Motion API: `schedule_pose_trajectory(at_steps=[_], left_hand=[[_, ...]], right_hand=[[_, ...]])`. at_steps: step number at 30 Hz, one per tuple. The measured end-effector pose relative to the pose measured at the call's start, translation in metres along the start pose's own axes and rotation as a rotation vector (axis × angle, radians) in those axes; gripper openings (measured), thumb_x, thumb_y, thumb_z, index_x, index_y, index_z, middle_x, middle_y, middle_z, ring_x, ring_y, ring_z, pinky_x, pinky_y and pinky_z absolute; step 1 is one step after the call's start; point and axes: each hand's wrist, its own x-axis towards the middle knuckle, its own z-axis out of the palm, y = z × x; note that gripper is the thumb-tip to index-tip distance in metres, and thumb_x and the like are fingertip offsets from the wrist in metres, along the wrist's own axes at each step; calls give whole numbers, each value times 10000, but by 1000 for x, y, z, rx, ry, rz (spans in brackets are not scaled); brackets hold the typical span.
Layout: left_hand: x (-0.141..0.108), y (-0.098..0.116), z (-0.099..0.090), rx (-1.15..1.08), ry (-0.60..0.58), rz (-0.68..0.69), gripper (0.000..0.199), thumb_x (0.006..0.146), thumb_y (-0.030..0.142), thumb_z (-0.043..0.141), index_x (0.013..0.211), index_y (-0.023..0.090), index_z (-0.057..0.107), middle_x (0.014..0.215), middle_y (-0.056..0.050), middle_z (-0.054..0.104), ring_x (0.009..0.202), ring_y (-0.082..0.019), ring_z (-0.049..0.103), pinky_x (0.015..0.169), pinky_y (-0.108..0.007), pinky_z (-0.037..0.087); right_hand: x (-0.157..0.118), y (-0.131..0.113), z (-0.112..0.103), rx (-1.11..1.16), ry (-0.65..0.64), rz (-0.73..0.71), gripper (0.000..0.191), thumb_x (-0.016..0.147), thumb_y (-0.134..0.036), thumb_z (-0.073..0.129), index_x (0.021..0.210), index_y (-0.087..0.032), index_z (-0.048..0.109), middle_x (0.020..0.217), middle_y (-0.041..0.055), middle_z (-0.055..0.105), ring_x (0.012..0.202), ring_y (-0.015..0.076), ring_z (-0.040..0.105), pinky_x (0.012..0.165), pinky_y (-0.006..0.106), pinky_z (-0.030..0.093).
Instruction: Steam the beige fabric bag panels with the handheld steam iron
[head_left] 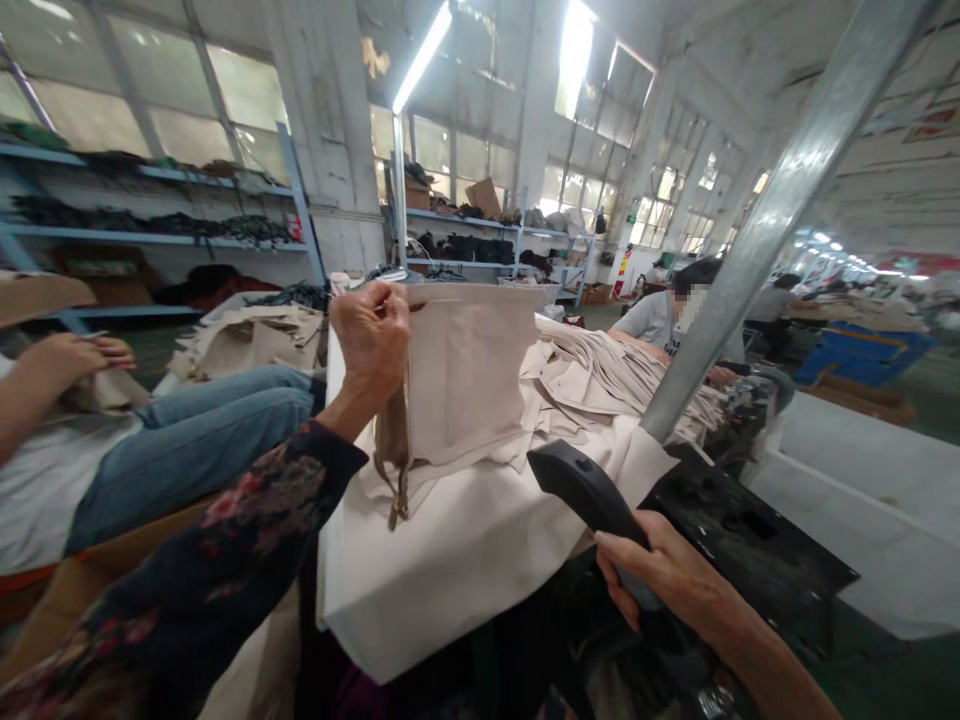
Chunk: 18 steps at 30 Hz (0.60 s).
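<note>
My left hand (373, 340) is raised and closed, pinching the upper left corner of a beige fabric panel (472, 370). The panel hangs upright from that grip, and a zipper (401, 490) with a metal pull dangles along its left edge. Lower right, my right hand (660, 570) wraps round a black curved hand-held tool (577, 480); its exact kind I cannot make out. The tool's blunt tip points up and left, apart from the panel. Beneath both is a work surface covered in pale cloth (450, 570).
Beige cut pieces (600, 370) lie heaped behind the panel. A slanting metal pole (772, 260) rises at right, beside a black machine plate (750, 520). One co-worker in jeans (202, 430) sits close on the left; another person (652, 315) works beyond the heap. Blue shelves (150, 235) line the wall.
</note>
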Motion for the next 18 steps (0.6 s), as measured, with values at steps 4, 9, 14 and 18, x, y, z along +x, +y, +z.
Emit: schedule_pose_trajectory(at_steps=[4,9,14,18], left_hand=[[-12,20,2,127,-164,544,135,856,160,503,834,168,636,992,-50,658,991,-167,586,909,-298,435],[-87,-36,-8,121,-818,708,218,841,103,485,926,169,675,1079,-128,677,1051,-241,621,954,-380,483],[-189,-101,-17,145,-878,493,287,873,85,412,1008,151,656,1062,-148,690,1005,-212,652,893,-340,533],[-227,-106,-11,54,-732,80,189,882,193,489,857,158,673,915,-92,712,849,-172,671,772,-265,535]], right_hand=[[-7,2,-3,-35,1,-2,358,878,-448,514,674,-154,504,462,-30,512,385,88,476,411,184,377],[-20,7,-5,-66,-8,40,327,894,-422,501,697,-162,496,475,-30,519,397,89,475,428,188,374],[-21,21,-3,-94,-33,94,311,896,-383,485,676,-162,495,455,-36,509,390,82,457,430,182,370],[-10,32,2,-84,-34,132,278,881,-360,499,684,-163,500,449,-42,512,370,83,459,407,179,368]])
